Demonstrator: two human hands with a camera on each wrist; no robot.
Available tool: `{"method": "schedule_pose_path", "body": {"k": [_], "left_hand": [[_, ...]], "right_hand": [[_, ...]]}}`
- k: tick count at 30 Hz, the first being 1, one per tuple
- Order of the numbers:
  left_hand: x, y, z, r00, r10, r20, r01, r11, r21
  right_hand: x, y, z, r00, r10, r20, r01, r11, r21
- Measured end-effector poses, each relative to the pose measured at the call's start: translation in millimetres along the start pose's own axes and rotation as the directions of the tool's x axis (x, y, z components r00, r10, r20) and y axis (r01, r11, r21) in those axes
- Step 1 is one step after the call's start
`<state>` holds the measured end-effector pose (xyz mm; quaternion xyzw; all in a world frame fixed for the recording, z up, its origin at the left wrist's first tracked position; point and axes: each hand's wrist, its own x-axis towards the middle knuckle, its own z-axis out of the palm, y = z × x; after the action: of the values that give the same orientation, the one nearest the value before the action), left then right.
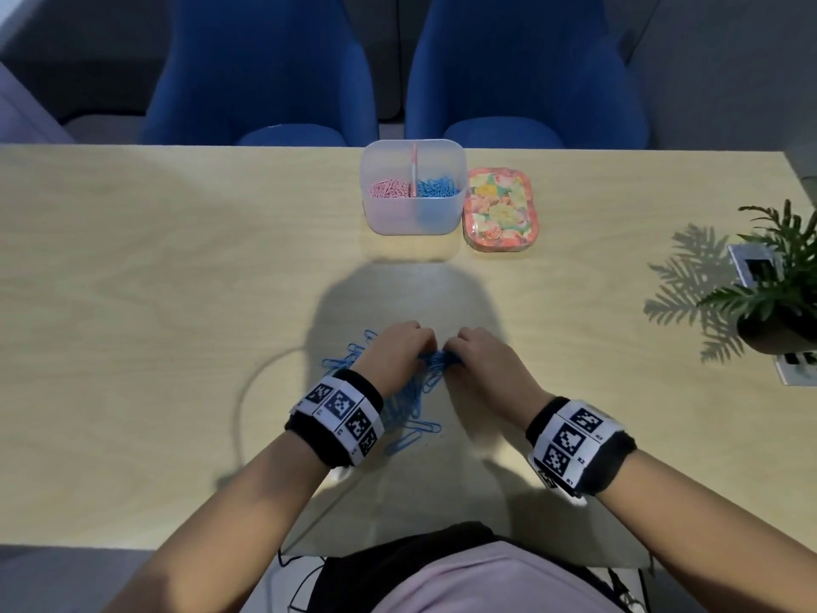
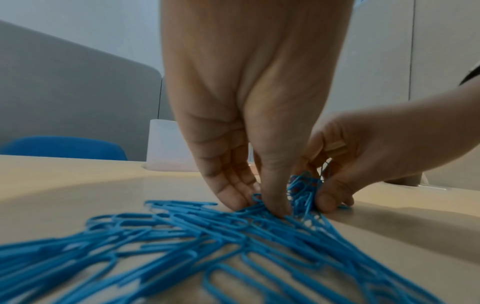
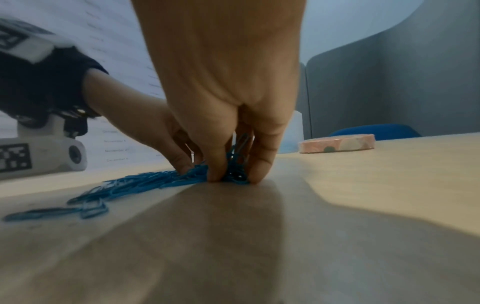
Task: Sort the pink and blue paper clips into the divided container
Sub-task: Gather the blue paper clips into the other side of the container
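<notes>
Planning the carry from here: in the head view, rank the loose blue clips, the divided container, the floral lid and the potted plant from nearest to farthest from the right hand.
1. Loose blue clips: pinched in the right hand.
2. Divided container: ahead, slightly left.
3. Floral lid: ahead, beside the container's right; close call with it.
4. Potted plant: far right edge.

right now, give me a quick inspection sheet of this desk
surface: pale wood table, shadowed near the person
job's things: blue clips heaped loose on the table; container at the far edge, pink clips left of its divider, blue right
clutter: floral tin beside the container; plant
grippers: left hand and right hand both pinch clips from the heap
cables: thin black wires by the person's waist
surroundings: two blue chairs, grey partitions
</notes>
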<state>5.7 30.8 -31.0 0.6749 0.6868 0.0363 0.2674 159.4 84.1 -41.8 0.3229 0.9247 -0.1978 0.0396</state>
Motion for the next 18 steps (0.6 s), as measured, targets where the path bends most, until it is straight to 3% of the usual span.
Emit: {"method": "schedule_pose_path", "body": {"k": [4, 9, 14, 18], "left_hand": [[-4, -10, 1, 0.999, 0.006, -0.032, -0.006, 1.000, -0.010], [-3, -15, 3, 0.999, 0.042, -0.017, -0.041, 0.998, 0.055], [1, -17, 6, 0.996, 0.058, -0.068, -0.053, 0.995, 0.079], [4, -18, 3, 0.996, 0.035, -0.083, -0.027, 0.995, 0.095]], "right_hand": [[2, 9, -4, 1.000, 0.008, 0.022, -0.008, 1.000, -0.008], [8, 24, -29, 0.984, 0.167, 0.064, -0.179, 0.935, 0.307], [43, 29, -90, 0.986, 0.144, 0.081, -0.165, 0.843, 0.512], [98, 35, -140, 0.975, 0.220, -0.040, -0.171, 0.851, 0.497]]}}
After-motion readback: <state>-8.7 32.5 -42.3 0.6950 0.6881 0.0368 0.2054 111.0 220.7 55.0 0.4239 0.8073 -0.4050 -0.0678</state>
